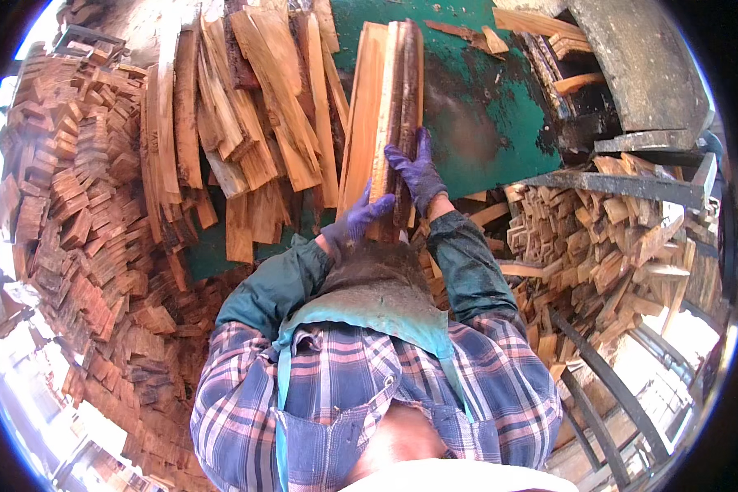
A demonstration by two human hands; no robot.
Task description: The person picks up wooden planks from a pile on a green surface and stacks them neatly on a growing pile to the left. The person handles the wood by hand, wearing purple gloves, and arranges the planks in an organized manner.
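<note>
Right hand [422, 182]: one, in a purple glove. Thumb and fingers parted, fingers laid over the boards from the right side, clasping them.

Left hand [357, 220]: one, in a purple glove. Set lower, at the near end of the same boards, on their left side, fingers stretched across toward the right. Whether it grips or only presses, cannot tell.

Boards [382, 94]: a narrow bundle, long and side by side, pointing away from the body; pale faces at left, a dark, rough-edged strip toward the right. Placed between the hands, near ends close to the apron, far ends over the table.

Apron [369, 303]: blue-green, heavily soiled brown. Worn over a plaid shirt [332, 389] in blue, pink and white, with dark green sleeve covers [271, 283] on the forearms.

Table [500, 152]: green top, stained dark in patches.

Planks [275, 102]: many, loosely heaped on the table left of the boards, some overlapping.

Scraps [467, 37]: thin pieces, far side of the table.

Blocks [78, 197]: short, closely stacked, far left.

Woodpile [603, 225]: pale cut pieces, at right, beneath a metal bar [623, 187].

Slab [644, 70]: grey, worn, upper right.
</note>
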